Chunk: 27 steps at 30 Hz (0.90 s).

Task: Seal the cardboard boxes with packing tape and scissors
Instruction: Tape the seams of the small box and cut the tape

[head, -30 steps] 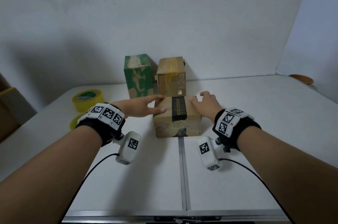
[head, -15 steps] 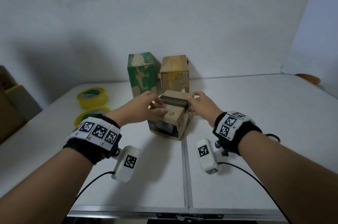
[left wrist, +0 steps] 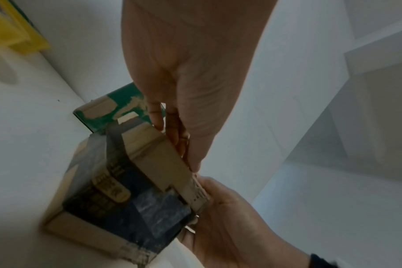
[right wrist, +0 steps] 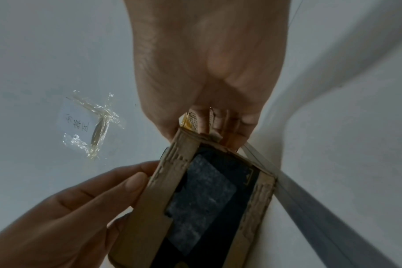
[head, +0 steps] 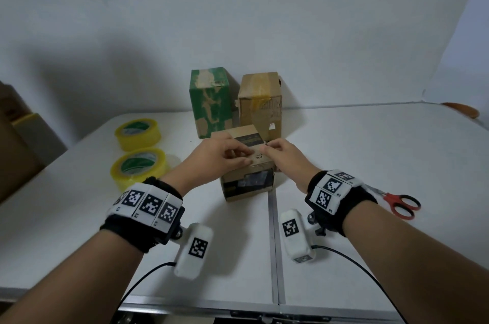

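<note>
Gripping the small cardboard box from both sides, left hand and right hand curl fingers round it, hiding its top; scissors partly hidden behind the right wristband. White table, white wall.

The box is matt brown cardboard with frayed, rough edges and a dark glossy patch. Tape rolls look glossy yellow plastic. Scissors have shiny red plastic handles. The table is smooth, white, matt.
</note>
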{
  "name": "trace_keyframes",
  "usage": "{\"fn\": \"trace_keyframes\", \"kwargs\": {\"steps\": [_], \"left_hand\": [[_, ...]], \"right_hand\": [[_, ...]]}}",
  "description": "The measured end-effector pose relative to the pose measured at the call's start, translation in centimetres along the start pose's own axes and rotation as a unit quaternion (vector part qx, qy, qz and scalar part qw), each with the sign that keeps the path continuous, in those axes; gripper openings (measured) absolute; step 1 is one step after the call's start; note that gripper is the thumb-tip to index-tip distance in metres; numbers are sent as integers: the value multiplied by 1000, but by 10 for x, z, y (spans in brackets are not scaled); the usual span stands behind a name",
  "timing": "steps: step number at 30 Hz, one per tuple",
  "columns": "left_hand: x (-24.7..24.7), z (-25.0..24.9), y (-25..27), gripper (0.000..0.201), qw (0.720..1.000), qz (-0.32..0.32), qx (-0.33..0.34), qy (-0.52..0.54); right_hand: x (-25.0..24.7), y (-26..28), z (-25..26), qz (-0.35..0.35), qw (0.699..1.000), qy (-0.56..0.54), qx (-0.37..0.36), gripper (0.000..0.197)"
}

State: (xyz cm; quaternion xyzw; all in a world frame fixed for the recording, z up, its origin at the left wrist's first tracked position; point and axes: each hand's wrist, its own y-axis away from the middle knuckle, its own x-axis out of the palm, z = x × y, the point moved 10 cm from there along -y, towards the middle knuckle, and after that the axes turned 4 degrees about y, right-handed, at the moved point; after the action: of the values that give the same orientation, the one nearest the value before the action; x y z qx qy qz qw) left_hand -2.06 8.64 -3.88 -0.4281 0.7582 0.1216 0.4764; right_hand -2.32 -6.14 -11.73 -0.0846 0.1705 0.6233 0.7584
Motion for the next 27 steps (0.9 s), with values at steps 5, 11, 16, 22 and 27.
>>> {"fn": "trace_keyframes", "kwargs": {"steps": [5,11,16,22,27], "left_hand": [[4,-10,-7,19,1000,-11,18,-18],[6,-14,-12,12,998,-39,37,-26],[6,-13,-13,6,996,-78,19,-32],[5,-1,-9,9,997,-65,-20,22],[5,19,-6,9,991,-60,-70,97]], "right_hand": [[0,1,-4,-3,999,-33,14,56],[-2,7,-2,-6,999,-44,12,56],[-1,10,-2,-7,999,-45,13,45],[1,8,-5,-9,999,-48,17,32],[8,5,-9,21,997,-58,34,45]]}}
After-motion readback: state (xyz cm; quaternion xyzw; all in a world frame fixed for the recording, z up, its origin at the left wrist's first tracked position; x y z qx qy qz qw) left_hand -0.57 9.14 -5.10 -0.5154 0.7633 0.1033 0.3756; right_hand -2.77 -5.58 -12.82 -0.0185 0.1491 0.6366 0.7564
